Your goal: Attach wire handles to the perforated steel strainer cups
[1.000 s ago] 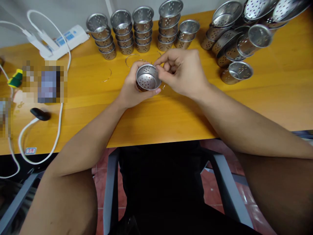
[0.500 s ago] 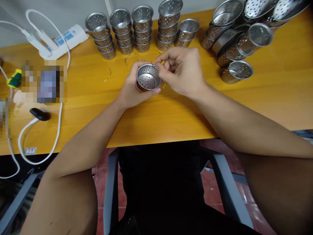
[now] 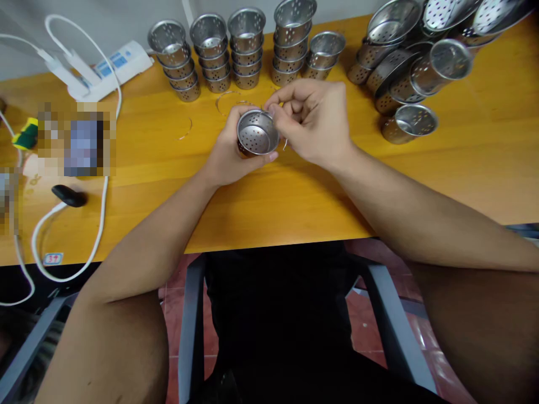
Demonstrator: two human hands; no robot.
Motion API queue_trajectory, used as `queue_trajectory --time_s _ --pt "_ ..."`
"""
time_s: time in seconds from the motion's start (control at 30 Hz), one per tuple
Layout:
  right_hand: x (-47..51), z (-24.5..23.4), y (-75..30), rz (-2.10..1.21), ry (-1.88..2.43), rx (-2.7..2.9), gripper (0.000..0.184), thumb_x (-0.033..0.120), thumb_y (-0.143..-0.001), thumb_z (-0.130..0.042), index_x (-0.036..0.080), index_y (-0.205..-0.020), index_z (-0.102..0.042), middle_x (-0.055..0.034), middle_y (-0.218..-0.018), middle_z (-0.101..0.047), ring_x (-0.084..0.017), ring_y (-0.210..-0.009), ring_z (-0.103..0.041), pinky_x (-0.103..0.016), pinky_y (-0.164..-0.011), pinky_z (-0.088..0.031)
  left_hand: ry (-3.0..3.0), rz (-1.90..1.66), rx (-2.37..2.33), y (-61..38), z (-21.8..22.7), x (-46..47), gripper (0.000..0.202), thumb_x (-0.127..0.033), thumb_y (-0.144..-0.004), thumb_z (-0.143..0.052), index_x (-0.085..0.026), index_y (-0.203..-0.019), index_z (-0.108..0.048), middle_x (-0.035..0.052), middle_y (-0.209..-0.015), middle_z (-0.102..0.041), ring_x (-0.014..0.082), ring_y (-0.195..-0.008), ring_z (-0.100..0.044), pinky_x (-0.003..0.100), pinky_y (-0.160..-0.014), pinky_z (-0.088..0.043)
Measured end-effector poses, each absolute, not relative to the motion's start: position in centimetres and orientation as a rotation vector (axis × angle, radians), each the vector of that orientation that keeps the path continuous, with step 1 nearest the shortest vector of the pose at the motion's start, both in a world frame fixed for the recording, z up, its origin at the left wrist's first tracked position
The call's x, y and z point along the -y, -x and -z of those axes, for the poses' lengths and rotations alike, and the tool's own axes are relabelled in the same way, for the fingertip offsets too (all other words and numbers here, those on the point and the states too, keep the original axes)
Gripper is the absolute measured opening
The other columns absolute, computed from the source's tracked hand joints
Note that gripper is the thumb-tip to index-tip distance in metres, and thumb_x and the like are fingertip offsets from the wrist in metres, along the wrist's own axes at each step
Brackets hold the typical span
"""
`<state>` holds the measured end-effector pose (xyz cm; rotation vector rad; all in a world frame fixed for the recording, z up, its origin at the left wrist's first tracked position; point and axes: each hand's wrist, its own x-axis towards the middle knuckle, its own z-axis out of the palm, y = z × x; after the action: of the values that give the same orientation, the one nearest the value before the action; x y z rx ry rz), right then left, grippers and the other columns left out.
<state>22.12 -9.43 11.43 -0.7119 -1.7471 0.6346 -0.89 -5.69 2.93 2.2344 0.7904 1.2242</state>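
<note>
My left hand (image 3: 225, 154) is wrapped round a small perforated steel cup (image 3: 256, 133), holding it above the orange table (image 3: 261, 196) with its mouth facing me. My right hand (image 3: 314, 120) is closed in a pinch at the cup's right rim, gripping a thin wire handle (image 3: 285, 145) whose end shows just below my fingers. More loose wire loops (image 3: 227, 101) lie on the table behind the cup.
Stacks of the same perforated cups (image 3: 246, 47) stand in a row at the back. A heap of cups lying on their sides (image 3: 415, 53) fills the back right. A white power strip (image 3: 105, 67) with cables, a black object (image 3: 68, 195) and a blurred item (image 3: 78, 143) are at left.
My right hand has shifted slightly up and its fingers have worked at the cup's rim. The cup has barely moved.
</note>
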Motion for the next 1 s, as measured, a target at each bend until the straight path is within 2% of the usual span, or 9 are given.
queue_trajectory --time_s 0.1,0.27,0.33,0.43,0.57,0.63,0.73,0.87,1.0 --pt "9.4 -11.3 -21.9 -0.669 0.672 1.722 0.016 0.039 -0.114 -0.091 0.029 -0.103 -0.085 0.004 -0.067 -0.061 -0.017 -0.051 -0.049 -0.036 -0.051 -0.034 -2.269 -1.208 -0.771 1.0 -3.1 6.1 0.091 -0.078 -0.102 -0.09 -0.034 -0.165 -0.043 0.0143 -0.155 -0.068 0.0377 -0.141 -0.077 0.056 -0.121 -0.068" --pt "9.0 -11.0 -21.7 -0.669 0.74 1.689 0.037 0.065 -0.114 -0.091 0.03 -0.104 -0.083 0.0027 -0.067 -0.063 -0.019 -0.051 -0.05 -0.037 -0.048 -0.032 -2.26 -1.198 -0.8 0.8 -4.0 6.9 0.089 -0.07 -0.1 -0.096 -0.035 -0.162 -0.044 0.0142 -0.155 -0.068 0.0371 -0.14 -0.078 0.055 -0.12 -0.068" --pt "8.9 -10.9 -21.7 -0.641 0.765 1.672 0.041 0.071 -0.113 -0.089 0.031 -0.106 -0.082 0.0027 -0.066 -0.061 -0.02 -0.051 -0.048 -0.038 -0.048 -0.032 -2.251 -1.198 -0.802 0.6 -4.3 7.1 0.094 -0.069 -0.096 -0.1 -0.035 -0.162 -0.043 0.0142 -0.155 -0.068 0.0376 -0.139 -0.078 0.055 -0.119 -0.069" --pt "9.0 -10.8 -21.4 -0.626 0.803 1.659 0.035 0.067 -0.115 -0.088 0.034 -0.109 -0.081 0.0027 -0.066 -0.06 -0.021 -0.052 -0.045 -0.039 -0.049 -0.034 -2.246 -1.213 -0.855 0.3 -4.2 7.2 0.104 -0.069 -0.086 -0.109 -0.035 -0.16 -0.045 0.0133 -0.15 -0.071 0.0387 -0.135 -0.079 0.055 -0.115 -0.069" --pt "9.2 -10.8 -20.8 -0.664 0.766 1.639 0.029 0.06 -0.114 -0.091 0.033 -0.107 -0.082 0.0032 -0.066 -0.058 -0.02 -0.052 -0.043 -0.04 -0.05 -0.036 -2.213 -1.273 -0.953 -0.1 -3.9 7.3 0.099 -0.067 -0.082 -0.113 -0.033 -0.152 -0.052 0.0106 -0.139 -0.075 0.0382 -0.128 -0.081 0.055 -0.111 -0.069" --pt "9.2 -10.7 -20.6 -0.677 0.752 1.624 0.032 0.061 -0.113 -0.092 0.032 -0.105 -0.082 0.0034 -0.066 -0.059 -0.02 -0.052 -0.043 -0.04 -0.049 -0.035 -2.19 -1.283 -0.967 -0.3 -4.0 7.5 0.1 -0.067 -0.079 -0.115 -0.033 -0.149 -0.054 0.0098 -0.136 -0.077 0.038 -0.125 -0.081 0.055 -0.109 -0.069" --pt "9.2 -10.5 -20.3 -0.707 0.76 1.622 0.034 0.065 -0.113 -0.092 0.033 -0.106 -0.081 0.0032 -0.068 -0.063 -0.021 -0.054 -0.047 -0.04 -0.049 -0.041 -2.153 -1.289 -0.967 -0.5 -4.4 7.8 0.101 -0.066 -0.073 -0.119 -0.032 -0.144 -0.057 0.0086 -0.131 -0.078 0.0377 -0.123 -0.082 0.055 -0.11 -0.069" --pt "9.5 -11.1 -20.7 -0.762 0.73 1.651 0.037 0.065 -0.115 -0.091 0.031 -0.104 -0.082 0.0028 -0.07 -0.064 -0.019 -0.056 -0.051 -0.037 -0.053 -0.049 -2.04 -1.264 -0.948 -0.7 -5.1 8.3 0.085 -0.064 -0.08 -0.117 -0.028 -0.136 -0.064 0.0068 -0.123 -0.079 0.0345 -0.118 -0.084 0.052 -0.107 -0.072" --pt "9.6 -12.7 -22.7 -0.921 0.621 1.855 0.052 0.077 -0.115 -0.09 0.026 -0.106 -0.089 -0.0014 -0.079 -0.07 -0.019 -0.072 -0.067 -0.033 -0.066 -0.06 -1.811 -1.173 -0.876 -0.5 -5.8 8.7 0.07 -0.068 -0.087 -0.111 -0.027 -0.126 -0.068 0.0046 -0.113 -0.08 0.0293 -0.106 -0.086 0.046 -0.094 -0.076"
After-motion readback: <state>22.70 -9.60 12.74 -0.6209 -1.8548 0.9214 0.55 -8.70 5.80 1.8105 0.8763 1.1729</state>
